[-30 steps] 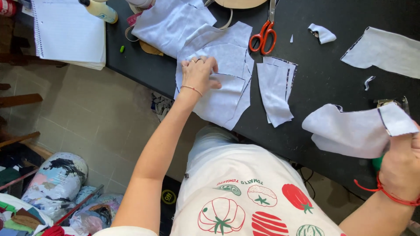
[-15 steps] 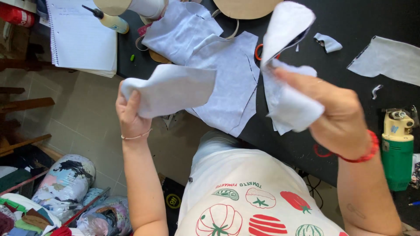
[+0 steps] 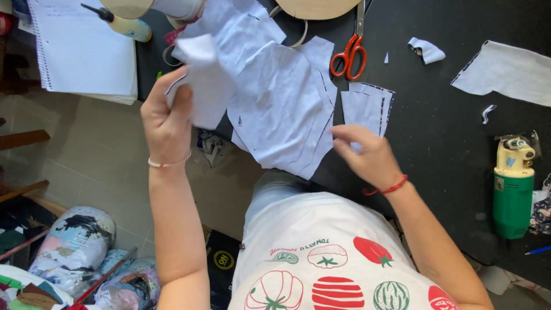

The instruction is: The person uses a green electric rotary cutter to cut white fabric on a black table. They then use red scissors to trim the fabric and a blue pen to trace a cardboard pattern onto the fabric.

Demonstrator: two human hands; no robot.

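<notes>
Head view: left hand (image 3: pixel 166 117) pinches a crumpled white fabric piece (image 3: pixel 201 86) raised left of the cut-fabric pile (image 3: pixel 287 109) on the black surface (image 3: pixel 447 132), long axis near vertical, top edge away from the body; right hand (image 3: pixel 367 155), fingers loosely open and empty (just below the pile), should spread it flat by its edges, I judge

A matte black counter (image 3: pixel 459 143) fills the upper right of the view, its edge running diagonally above a floor of pale beige tiles (image 3: pixel 86 155). Daylight falls evenly across both surfaces. Bundles of multicoloured printed fabric (image 3: pixel 74 247) are heaped on the floor at lower left, beside brown wooden furniture legs (image 3: pixel 26 138) along the left edge. A white spiral-bound notebook (image 3: pixel 80 51) lies on the counter's far left corner.
</notes>
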